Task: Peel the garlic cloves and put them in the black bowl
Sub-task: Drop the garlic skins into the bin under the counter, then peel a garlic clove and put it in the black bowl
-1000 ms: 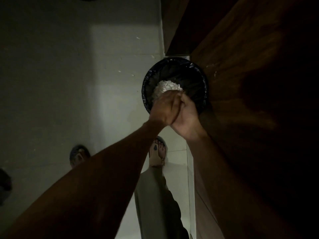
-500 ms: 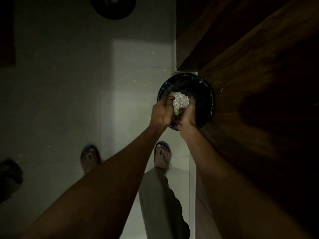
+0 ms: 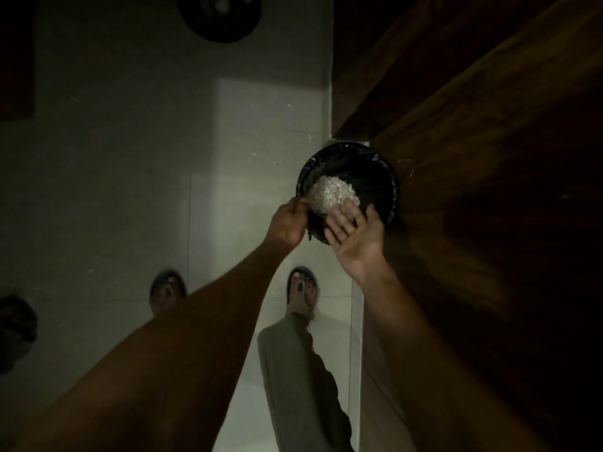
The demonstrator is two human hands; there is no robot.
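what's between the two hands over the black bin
In the head view, the near rim of the bag-lined black bin shows between the left hand and the open right hand, with the pile of pale garlic skins just beyond.

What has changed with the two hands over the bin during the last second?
The hands, pressed together before, have parted: the right hand now lies open, palm up, and the left hand has moved left. The pile of garlic peels stays in the bag-lined bin.
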